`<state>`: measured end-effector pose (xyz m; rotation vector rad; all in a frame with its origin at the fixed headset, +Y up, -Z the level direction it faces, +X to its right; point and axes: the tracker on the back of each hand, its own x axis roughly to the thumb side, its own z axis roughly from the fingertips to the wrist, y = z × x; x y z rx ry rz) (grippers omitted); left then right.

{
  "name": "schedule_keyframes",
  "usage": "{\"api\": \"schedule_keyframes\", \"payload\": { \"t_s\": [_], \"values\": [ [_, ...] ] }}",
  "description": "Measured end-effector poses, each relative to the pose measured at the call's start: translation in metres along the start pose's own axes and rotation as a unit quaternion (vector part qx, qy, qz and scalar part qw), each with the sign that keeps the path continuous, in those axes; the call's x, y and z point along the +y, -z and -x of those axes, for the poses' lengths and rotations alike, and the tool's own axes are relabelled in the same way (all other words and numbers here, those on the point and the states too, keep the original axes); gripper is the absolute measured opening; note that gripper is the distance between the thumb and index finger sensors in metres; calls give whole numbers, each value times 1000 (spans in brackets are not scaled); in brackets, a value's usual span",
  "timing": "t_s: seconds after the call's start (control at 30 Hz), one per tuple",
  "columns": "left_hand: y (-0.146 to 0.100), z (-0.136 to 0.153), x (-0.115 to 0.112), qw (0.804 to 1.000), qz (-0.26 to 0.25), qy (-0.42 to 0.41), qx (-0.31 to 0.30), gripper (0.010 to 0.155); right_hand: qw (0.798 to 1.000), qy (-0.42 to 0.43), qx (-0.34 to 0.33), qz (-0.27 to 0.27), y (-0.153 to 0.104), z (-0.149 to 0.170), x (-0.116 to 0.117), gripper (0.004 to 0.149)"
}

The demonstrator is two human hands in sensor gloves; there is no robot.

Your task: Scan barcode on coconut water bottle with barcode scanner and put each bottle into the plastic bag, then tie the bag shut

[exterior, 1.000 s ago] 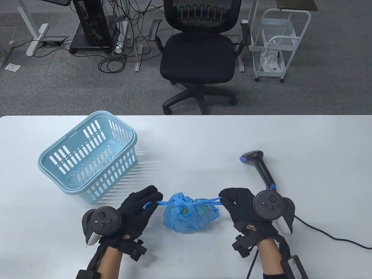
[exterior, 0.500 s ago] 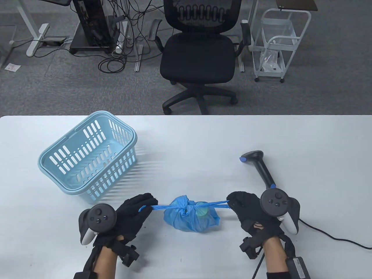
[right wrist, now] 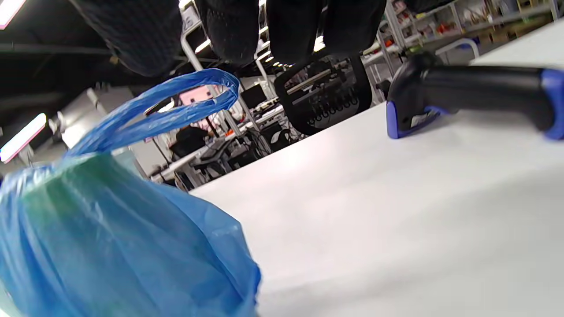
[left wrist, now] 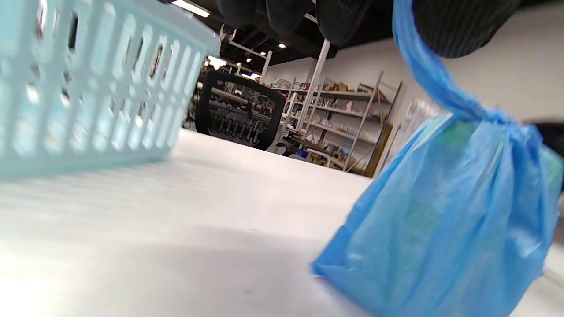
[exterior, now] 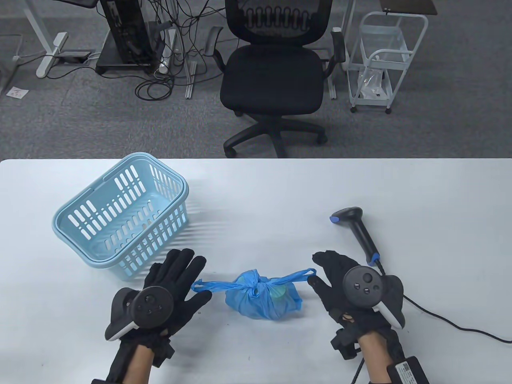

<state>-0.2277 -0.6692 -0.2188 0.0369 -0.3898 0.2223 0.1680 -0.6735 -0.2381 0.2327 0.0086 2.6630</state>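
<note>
On the white table (exterior: 280,192): one blue plastic bag (exterior: 262,298), knotted at top, two handle loops sticking out sideways, green bottle showing through. One left hand (exterior: 176,288), fingers spread, holding nothing, just beside the left loop. One right hand (exterior: 340,280), fingers straight, beside the right loop. One barcode scanner (exterior: 356,232) lies near the right hand. One light-blue basket (exterior: 120,224) sits far-left.

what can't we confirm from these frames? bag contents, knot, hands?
- Bottles: all views, only a green blur through the plastic bag; number and barcodes hidden by the film.
- Knot: table view, too small to judge tightness; left wrist view, blurred.
- Left hand: left wrist view, fingers cut by the top edge; contact with the bag handle unclear.
- Barcode scanner: right wrist view, handle cut by the right edge.
</note>
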Motion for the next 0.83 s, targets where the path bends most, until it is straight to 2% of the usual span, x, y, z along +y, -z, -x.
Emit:
{"api": "schedule_keyframes", "payload": {
  "t_s": [0.07,0.2,0.33,0.4,0.5,0.83],
  "values": [
    [-5,-5,5,998,7,61,2,86,998,-64,-7,7,-8,-8,-2,72],
    [-14,-10,8,997,23,69,25,93,992,-125,-6,11,-19,-12,-1,76],
    [-18,-9,-2,992,50,103,48,98,986,-164,5,10,-25,-6,8,78],
    [-21,-5,-10,990,49,120,57,98,984,-180,13,-10,-27,-2,14,79],
    [-21,3,-18,991,74,89,72,99,980,-199,22,-11,-26,0,20,79],
    [-24,9,-20,990,81,87,81,99,973,-219,42,-55,-14,7,37,81]
  ]
}}
